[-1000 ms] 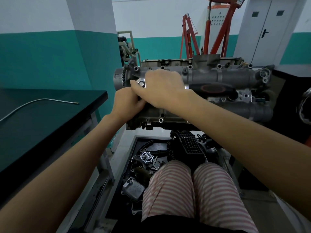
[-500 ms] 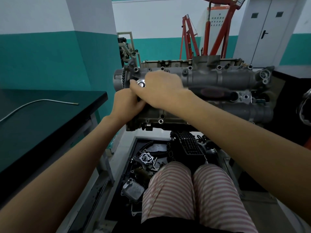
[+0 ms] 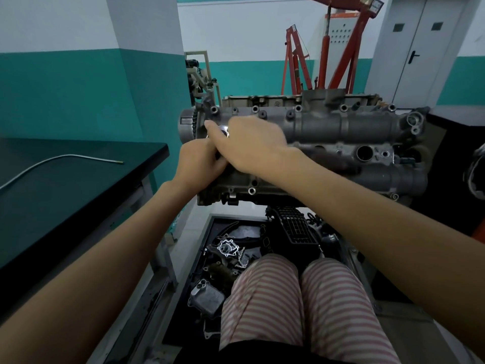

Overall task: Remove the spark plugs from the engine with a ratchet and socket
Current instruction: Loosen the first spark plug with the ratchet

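Observation:
The grey engine (image 3: 341, 124) sits on a stand in front of me, its top side facing me. At its left end the shiny ratchet head (image 3: 223, 129) peeks out between my hands. My right hand (image 3: 252, 145) lies over the ratchet head with its fingers curled on it. The dark ratchet handle (image 3: 333, 164) runs right beneath my forearm, blurred. My left hand (image 3: 199, 164) grips just below the head, where the socket stands; the socket itself is hidden. No spark plug is visible.
A dark workbench (image 3: 78, 185) with a bent metal rod (image 3: 65, 157) stands at my left. Below the engine a black tray (image 3: 210, 232) holds several loose engine parts, next to my striped knees (image 3: 301, 298). A red engine crane (image 3: 325, 53) stands behind.
The ratchet handle has swung toward me under my right forearm, uncovering a round opening in the engine at the right. Both hands stay at the ratchet head.

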{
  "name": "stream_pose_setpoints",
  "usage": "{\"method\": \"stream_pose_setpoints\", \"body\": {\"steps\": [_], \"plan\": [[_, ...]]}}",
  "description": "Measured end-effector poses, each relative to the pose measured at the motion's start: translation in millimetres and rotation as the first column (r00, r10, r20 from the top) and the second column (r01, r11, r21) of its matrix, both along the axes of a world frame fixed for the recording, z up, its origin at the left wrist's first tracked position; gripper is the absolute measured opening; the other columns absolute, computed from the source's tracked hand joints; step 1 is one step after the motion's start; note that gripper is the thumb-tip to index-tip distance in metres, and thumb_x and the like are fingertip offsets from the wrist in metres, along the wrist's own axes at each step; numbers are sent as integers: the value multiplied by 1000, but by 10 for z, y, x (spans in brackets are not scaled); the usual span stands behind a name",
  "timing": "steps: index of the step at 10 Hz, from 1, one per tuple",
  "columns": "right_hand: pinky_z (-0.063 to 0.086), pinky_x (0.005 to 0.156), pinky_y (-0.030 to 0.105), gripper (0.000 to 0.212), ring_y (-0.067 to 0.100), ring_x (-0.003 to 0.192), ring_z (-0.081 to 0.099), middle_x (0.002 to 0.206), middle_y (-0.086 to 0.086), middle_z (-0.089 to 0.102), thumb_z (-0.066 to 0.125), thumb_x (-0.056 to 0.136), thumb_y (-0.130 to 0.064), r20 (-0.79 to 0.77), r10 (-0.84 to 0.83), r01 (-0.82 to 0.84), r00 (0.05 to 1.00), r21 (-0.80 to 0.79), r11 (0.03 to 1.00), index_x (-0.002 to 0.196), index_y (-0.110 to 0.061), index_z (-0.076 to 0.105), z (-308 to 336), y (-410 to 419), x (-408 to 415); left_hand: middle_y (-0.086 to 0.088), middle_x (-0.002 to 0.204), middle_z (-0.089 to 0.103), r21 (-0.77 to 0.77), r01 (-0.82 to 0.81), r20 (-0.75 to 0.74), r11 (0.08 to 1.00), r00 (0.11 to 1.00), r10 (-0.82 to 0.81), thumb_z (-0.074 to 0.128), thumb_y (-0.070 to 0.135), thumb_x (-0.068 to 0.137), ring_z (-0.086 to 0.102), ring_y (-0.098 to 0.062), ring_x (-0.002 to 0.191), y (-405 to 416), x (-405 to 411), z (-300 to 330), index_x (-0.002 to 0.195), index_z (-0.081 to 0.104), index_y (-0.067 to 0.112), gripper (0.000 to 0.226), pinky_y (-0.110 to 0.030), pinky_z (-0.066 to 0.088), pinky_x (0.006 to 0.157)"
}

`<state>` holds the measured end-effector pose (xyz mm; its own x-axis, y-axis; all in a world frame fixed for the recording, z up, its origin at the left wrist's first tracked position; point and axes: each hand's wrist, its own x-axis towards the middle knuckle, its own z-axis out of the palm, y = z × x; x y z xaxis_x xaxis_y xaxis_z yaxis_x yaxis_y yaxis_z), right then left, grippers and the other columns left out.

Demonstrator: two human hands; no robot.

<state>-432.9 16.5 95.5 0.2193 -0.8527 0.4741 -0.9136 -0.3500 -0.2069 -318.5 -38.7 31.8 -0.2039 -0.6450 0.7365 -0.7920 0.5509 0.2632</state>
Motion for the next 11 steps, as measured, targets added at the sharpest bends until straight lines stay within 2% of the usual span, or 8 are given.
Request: {"method": "stream_pose_setpoints", "body": {"steps": [2,3,4,5,7,8,9,11], "plan": [[43,56,30,51,15,55,42,64,4,43,27,95,-49,912,-374,-804,168,346,483,67,-11,46,-60,85,41,9,39,34,213,8,-302,977,952,58,43,15,78,40,-18,45,-58,-7,27,49,28,22,33,-23,21,45],[35,53,29,59,14,50,42,60,4,44,19,98,-51,508,49,-246,860,329,912,60,-12,43,-27,97,60,-6,42,45,-36,9,-76,999,997,-12,46,22,77,35,-17,46,12,-24,10,52,29,15,32,-22,14,45],[24,46,27,58,12,51,39,60,0,41,21,95,-55,-196,-79,60,977,-102,993,57,-15,40,76,37,-1,-10,45,51,-122,66,-21,990,997,-69,40,34,78,33,-14,43,28,-7,20,59,34,18,26,-16,13,46],[27,48,24,61,10,52,44,59,-2,46,21,93,-60,96,40,-50,995,99,994,60,-15,46,44,25,6,-16,45,53,-135,47,15,990,999,-45,39,32,76,36,-19,40,-1,11,7,53,42,10,32,-16,13,46],[46,63,33,48,17,59,48,67,7,48,28,96,-46,920,-331,-770,208,363,525,74,-8,48,-49,126,40,3,38,38,236,72,-341,969,940,13,42,17,78,33,-13,40,-7,-19,46,49,29,21,33,-22,23,42],[32,47,27,52,15,51,43,60,2,44,24,97,-51,361,32,-131,932,253,958,70,-11,45,-10,120,34,-8,46,47,-62,-6,-17,998,1000,5,46,26,75,35,-17,47,19,-13,12,51,40,12,28,-22,18,44],[24,50,28,47,17,57,40,63,0,38,29,93,-58,-246,-167,99,955,-268,958,82,-13,39,45,92,-44,-8,47,46,-102,1,-8,995,1000,-2,48,26,77,37,-21,44,21,-13,40,54,36,13,29,-22,16,44],[44,64,32,45,17,70,51,78,2,49,52,85,-51,475,13,-227,880,398,889,93,-9,36,-17,158,44,9,48,52,115,45,-260,992,965,-13,51,8,74,46,-11,49,38,-36,30,51,48,19,26,-27,38,47]]}}
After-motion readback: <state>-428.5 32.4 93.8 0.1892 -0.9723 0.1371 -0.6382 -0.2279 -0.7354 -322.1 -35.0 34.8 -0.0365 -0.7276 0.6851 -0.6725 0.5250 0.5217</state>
